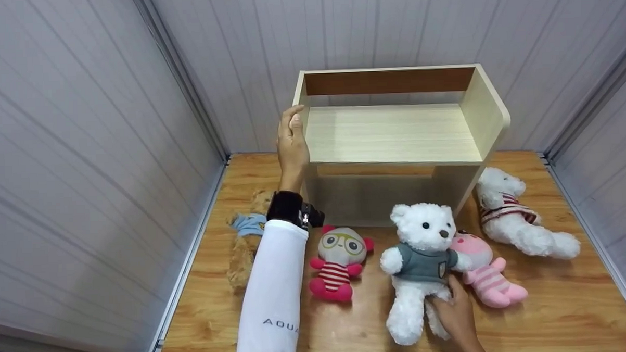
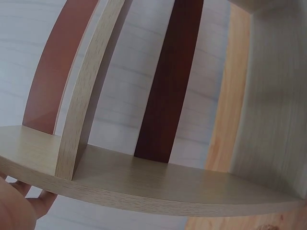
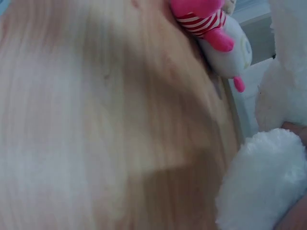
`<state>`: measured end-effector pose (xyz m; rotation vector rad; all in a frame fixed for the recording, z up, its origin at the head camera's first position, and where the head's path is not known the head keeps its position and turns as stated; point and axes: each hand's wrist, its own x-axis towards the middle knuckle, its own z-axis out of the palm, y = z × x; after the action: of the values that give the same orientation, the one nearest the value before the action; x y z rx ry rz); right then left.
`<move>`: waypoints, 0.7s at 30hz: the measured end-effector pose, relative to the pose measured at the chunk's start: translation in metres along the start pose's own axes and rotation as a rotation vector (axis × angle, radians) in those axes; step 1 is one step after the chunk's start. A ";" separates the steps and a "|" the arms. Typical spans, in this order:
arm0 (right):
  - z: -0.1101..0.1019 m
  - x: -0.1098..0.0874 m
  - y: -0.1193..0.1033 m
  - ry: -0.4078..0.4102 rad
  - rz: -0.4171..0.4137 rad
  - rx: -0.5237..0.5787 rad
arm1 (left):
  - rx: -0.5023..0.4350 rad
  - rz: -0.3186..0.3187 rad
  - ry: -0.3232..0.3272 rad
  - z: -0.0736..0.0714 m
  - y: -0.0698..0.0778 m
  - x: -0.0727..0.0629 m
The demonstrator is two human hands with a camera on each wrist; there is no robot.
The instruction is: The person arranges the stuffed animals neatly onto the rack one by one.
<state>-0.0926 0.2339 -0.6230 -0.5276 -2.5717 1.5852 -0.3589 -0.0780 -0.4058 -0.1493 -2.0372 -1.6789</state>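
In the head view my left hand [image 1: 293, 148] rests against the outer left side of a pale wooden shelf unit [image 1: 389, 134]. The left wrist view shows its fingers [image 2: 44, 201] along the outside of the side panel. My right hand [image 1: 457, 314] grips a white teddy bear [image 1: 424, 227] in a grey-green shirt by its leg and lower body. That bear is upright in front of the shelf, facing me; the right wrist view shows its fluffy white leg [image 3: 264, 179] up close, with most of the hand out of sight.
A panda-like plush [image 1: 341, 248] and a pink plush [image 1: 485, 274] lie on the wooden floor [image 1: 572, 302]. Another white bear [image 1: 517, 221] in a striped shirt is at the right. A brown bear [image 1: 249, 225] lies partly behind my left arm. Panelled walls [image 1: 83, 153] enclose the floor.
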 end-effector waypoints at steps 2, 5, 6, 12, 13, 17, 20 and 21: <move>-0.003 0.000 -0.007 0.023 -0.015 -0.006 | -0.006 0.000 0.004 0.000 0.000 -0.001; -0.005 -0.001 -0.017 0.070 -0.043 -0.016 | -0.012 0.001 0.008 0.000 0.000 -0.003; -0.006 -0.001 -0.020 0.091 -0.059 -0.009 | -0.009 0.003 0.009 0.000 0.000 -0.003; -0.008 0.001 -0.036 0.211 -0.175 0.071 | -0.002 0.028 0.007 0.000 -0.001 -0.006; -0.009 0.001 -0.039 0.227 -0.193 0.078 | -0.005 0.030 0.009 0.000 -0.001 -0.006; -0.013 0.004 -0.049 0.275 -0.260 0.114 | -0.012 0.023 0.016 0.001 -0.001 -0.006; -0.016 0.008 -0.058 0.303 -0.318 0.134 | -0.023 0.009 0.010 0.002 0.000 -0.007; -0.017 0.009 -0.062 0.311 -0.335 0.136 | -0.025 0.005 0.009 0.003 0.000 -0.007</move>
<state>-0.1124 0.2262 -0.5618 -0.2841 -2.1696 1.4217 -0.3539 -0.0738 -0.4089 -0.1549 -2.0085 -1.7002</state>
